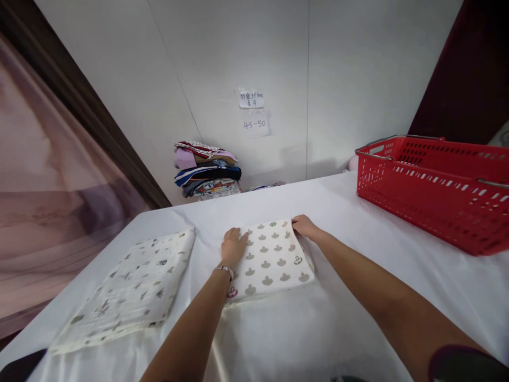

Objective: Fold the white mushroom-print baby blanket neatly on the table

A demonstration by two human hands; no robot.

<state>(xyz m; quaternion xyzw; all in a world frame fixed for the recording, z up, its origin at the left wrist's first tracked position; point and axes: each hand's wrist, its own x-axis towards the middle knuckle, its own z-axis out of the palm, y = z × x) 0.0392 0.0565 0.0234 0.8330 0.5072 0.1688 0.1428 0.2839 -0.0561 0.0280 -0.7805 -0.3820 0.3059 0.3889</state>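
Observation:
A folded white cloth [274, 260] printed with mushroom shapes, mostly grey-beige, lies in the middle of the table. My left hand [234, 246], with a bracelet at the wrist, rests with fingers spread on its left edge. At the far right corner, my right hand [305, 225] is closed on the cloth's edge; the fingertips are partly hidden. To the left lies a second folded white cloth [135, 286] with small grey and dark prints, apart from both hands.
A white sheet covers the table [326, 323]. On the right stands a red plastic basket [429, 199] with metal handles. Behind the far edge is a stack of folded fabrics [207, 172] against the wall. Handwritten paper signs [254, 123] hang above. A pink curtain [55, 185] borders the left side.

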